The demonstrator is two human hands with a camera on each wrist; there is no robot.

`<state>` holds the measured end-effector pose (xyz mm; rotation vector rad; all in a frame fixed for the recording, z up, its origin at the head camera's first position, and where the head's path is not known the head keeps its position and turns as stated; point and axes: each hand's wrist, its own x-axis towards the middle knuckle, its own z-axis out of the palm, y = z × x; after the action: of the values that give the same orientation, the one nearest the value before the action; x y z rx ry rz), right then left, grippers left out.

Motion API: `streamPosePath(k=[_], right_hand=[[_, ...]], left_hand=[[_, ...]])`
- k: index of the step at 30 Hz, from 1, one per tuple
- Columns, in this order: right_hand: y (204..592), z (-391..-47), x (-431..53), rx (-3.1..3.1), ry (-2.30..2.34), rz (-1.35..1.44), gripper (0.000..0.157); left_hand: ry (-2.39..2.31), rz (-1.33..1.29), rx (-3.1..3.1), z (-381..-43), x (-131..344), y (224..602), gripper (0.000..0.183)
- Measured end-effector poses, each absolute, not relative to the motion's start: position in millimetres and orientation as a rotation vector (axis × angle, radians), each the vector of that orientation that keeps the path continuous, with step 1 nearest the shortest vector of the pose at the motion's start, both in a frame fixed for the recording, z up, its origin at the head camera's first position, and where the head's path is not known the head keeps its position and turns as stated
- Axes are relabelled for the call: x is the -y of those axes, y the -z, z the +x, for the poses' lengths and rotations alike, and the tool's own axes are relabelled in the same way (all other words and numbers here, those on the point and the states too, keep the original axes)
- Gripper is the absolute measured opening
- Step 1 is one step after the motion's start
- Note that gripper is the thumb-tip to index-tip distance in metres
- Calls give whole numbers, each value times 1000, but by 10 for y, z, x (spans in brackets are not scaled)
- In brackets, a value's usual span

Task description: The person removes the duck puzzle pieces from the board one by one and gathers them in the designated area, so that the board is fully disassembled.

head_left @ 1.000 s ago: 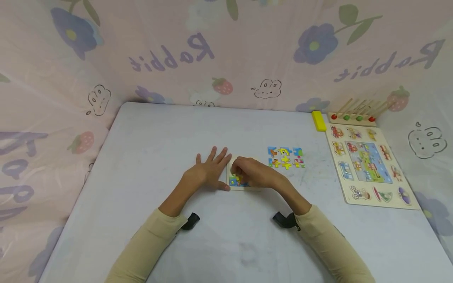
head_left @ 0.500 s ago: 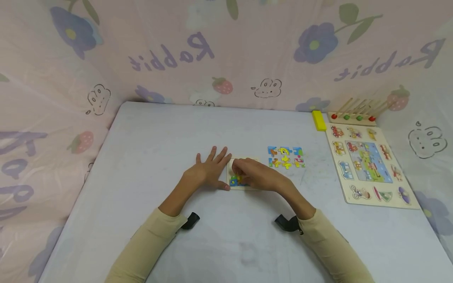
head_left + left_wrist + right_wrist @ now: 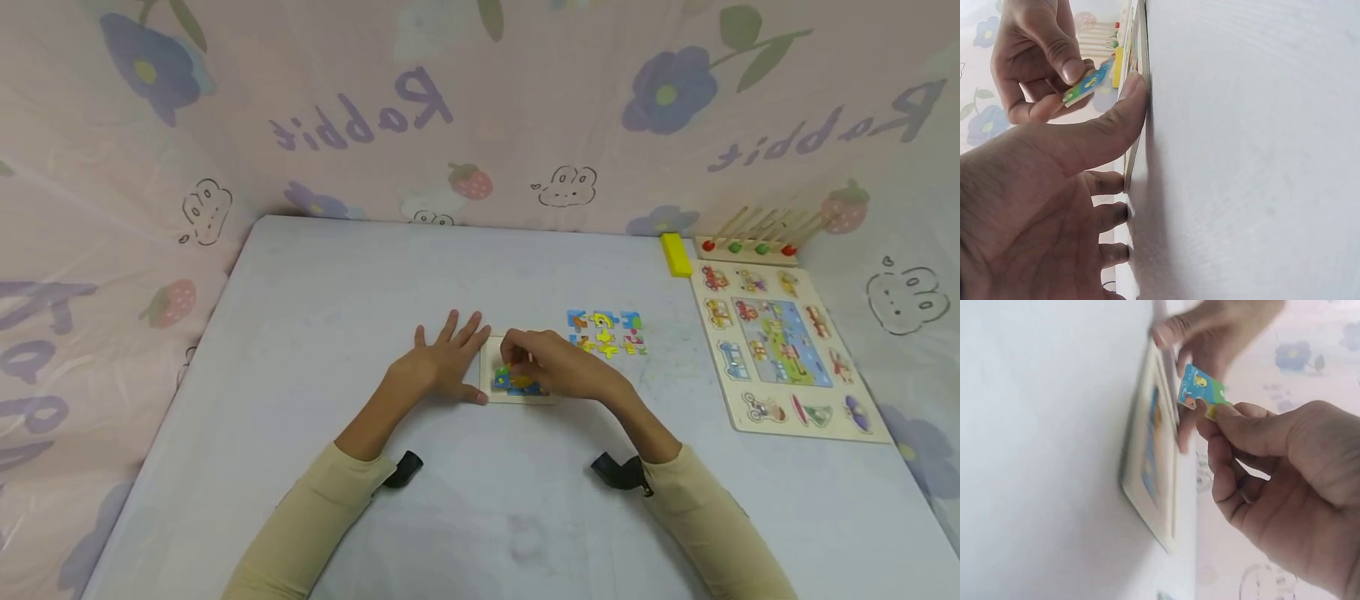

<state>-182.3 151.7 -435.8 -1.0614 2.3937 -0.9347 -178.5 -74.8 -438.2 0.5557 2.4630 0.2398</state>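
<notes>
My right hand (image 3: 558, 364) pinches a jigsaw piece (image 3: 1202, 384) between thumb and fingers, lifted above a small wooden puzzle tray (image 3: 525, 401). The piece is blue and green with a yellow duck-like figure, and it is tilted in both wrist views. Inside the tray lie other blue pieces (image 3: 1152, 450), partly hidden by the right hand in the head view. My left hand (image 3: 442, 364) lies spread at the tray's left side. Its thumb (image 3: 1129, 106) touches the tray's edge, and the other fingers are straight.
Right of the tray, several loose jigsaw pieces (image 3: 604, 320) lie on the white table (image 3: 337, 292). Farther right are a large wooden picture board (image 3: 780, 410), a yellow block (image 3: 676, 256) and a wooden stand (image 3: 750, 252) with sticks and red and green beads. Printed cloth walls stand behind.
My right hand has shifted slightly right and lifted, with a jigsaw piece now visible tilted above the tray in its fingers. The left hand stays in place.
</notes>
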Motion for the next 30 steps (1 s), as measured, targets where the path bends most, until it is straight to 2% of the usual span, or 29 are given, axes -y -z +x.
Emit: streamPosePath(k=[11,19,30], right_hand=[[4223,-1866,-2048,-2614,913,-865,14],[4331,-1866,-2415,-2649,859,-761,14],[4440,-1844,-2442,-2662,748,-664,21]], left_hand=[[-232,546,-2478,-1763,718,4391,113],[-230,548,-2489,-1765,731,4397,113],[-246,550,-2488,-1753,732,4390,113]])
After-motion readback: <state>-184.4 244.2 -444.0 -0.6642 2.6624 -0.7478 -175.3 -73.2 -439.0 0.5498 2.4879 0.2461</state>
